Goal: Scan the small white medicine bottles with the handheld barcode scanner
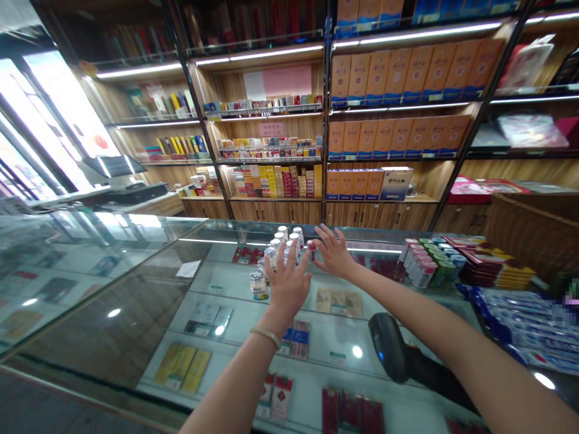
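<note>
Over the glass-topped table (239,346), stretches the left hand (289,280) forward, palm down with fingers spread wide, in front of a cluster of small silver-topped cans (259,286) and hiding part of it; grips nothing visible, but cannot tell about contact at the fingertips. Wears a pale bracelet (266,335) at that wrist. Holds the right hand (335,253) out from the other side, partly open with fingers apart, thumb and index tips just beside a small red-topped can (311,247) at the cluster's right edge; cannot tell whether touching it.

Just beside the right forearm, has a black handheld scanner (389,346) with a blue light lit, its handle running partly behind that arm. Farther right, has pink and green cans (424,272) standing close together, next to stacked red and yellow packets (479,268), with blue-and-white packs (520,325) spread nearer the body. Left of the cluster, has a white slip of paper (188,268); beneath the glass, at the near left, yellow packs (181,364). Beyond the table, faces lit wooden shelves (425,179) with upright orange boxes (398,75) in rows.
</note>
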`<state>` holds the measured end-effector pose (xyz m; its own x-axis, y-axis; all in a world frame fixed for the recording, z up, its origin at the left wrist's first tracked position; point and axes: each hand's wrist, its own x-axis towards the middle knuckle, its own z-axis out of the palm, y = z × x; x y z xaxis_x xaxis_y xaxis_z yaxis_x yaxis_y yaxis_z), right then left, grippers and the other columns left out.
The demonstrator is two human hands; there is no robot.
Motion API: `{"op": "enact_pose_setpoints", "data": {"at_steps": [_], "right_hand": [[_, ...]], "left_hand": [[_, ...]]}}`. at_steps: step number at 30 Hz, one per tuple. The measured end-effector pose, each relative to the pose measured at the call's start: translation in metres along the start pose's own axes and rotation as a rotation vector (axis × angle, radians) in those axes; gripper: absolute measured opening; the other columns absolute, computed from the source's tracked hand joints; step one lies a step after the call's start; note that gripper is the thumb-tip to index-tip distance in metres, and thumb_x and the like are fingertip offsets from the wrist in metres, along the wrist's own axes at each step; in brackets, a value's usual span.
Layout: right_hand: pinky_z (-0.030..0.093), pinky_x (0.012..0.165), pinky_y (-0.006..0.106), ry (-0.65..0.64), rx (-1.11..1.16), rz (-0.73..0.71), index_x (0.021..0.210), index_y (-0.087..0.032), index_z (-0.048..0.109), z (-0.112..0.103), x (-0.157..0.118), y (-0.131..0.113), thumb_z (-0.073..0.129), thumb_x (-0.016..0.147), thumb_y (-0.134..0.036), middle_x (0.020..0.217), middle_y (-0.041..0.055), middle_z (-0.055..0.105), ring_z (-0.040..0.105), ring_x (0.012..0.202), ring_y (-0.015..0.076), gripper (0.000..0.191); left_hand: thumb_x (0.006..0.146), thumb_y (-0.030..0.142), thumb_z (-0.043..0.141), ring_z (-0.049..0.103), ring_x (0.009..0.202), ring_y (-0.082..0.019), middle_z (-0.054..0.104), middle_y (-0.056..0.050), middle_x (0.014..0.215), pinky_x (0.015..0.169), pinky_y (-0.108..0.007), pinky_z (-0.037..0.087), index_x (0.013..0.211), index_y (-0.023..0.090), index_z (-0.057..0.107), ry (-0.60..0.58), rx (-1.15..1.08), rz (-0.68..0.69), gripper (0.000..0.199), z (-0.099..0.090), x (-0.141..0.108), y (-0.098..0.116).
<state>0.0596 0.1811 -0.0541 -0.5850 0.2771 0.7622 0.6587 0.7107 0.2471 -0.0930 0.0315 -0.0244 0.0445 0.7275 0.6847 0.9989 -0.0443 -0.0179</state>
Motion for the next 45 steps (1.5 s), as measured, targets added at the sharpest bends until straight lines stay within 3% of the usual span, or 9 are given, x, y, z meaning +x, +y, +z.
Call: {"op": "enact_pose_setpoints", "data": {"at_steps": [31,39,45], "right_hand": [[0.008,0.120,0.060,-0.066,-0.005,0.047,0.130,-0.016,0.055,0.019,0.019,0.009,0.066,0.083,-0.038,0.162,0.0212,0.036,0.023,0.153,0.0360,0.053],[0.009,0.121,0.061,-0.098,-0.017,0.041,0.138,-0.016,0.052,0.007,0.015,0.010,0.065,0.086,-0.044,0.164,0.0214,0.033,0.022,0.153,0.0369,0.060],[0.006,0.121,0.066,-0.111,-0.041,0.034,0.156,-0.022,0.037,-0.012,0.010,0.008,0.066,0.088,-0.052,0.167,0.0187,0.026,0.018,0.155,0.0394,0.080]], "left_hand": [[0.087,0.041,0.068,0.027,0.154,-0.035,0.035,-0.006,0.166,0.125,-0.063,-0.002,0.140,0.035,0.058,-0.036,0.033,-0.013,0.055,-0.006,0.000,0.000],[0.087,0.039,0.067,0.028,0.153,-0.036,0.036,-0.007,0.165,0.125,-0.065,0.000,0.141,0.035,0.058,-0.020,0.011,-0.012,0.055,-0.005,0.000,0.000],[0.087,0.039,0.067,0.029,0.153,-0.036,0.037,-0.008,0.164,0.125,-0.065,0.004,0.142,0.034,0.057,-0.038,0.004,-0.025,0.056,-0.006,0.002,0.000]]}}
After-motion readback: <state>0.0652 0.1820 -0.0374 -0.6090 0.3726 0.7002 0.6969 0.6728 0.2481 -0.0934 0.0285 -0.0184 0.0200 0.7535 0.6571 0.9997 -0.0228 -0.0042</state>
